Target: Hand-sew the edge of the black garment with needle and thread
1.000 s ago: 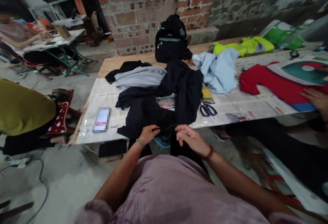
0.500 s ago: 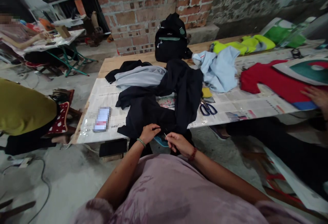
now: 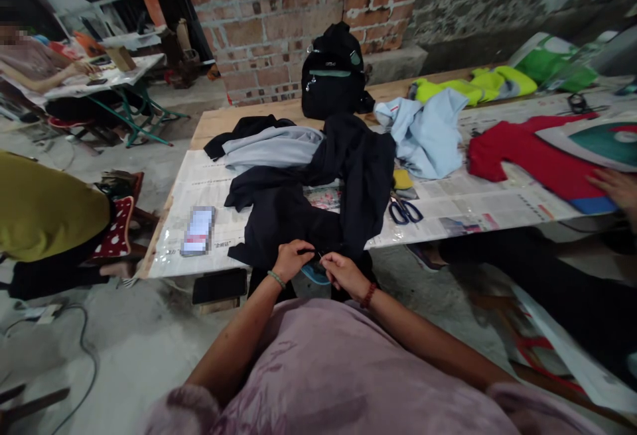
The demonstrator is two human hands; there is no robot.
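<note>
At the table's front edge, my left hand pinches the hem of a black garment between thumb and fingers. Close beside it, my right hand is closed in a pinch on a thin needle, whose tip is at the cloth by my left fingertips. Whether the needle has gone into the fabric is too small to tell. The garment spreads back over the table, with a grey piece lying among its folds. Blue-handled scissors rest to its right, near a small yellow pad.
A phone lies left on the newspaper-covered table. Behind stand a black backpack, a light blue cloth and a neon vest. At right, another person's hand is by an iron on a red garment.
My right hand has moved slightly left and up, bringing the needle to the cloth at my left fingers. At right, the iron has shifted a little to the right.
</note>
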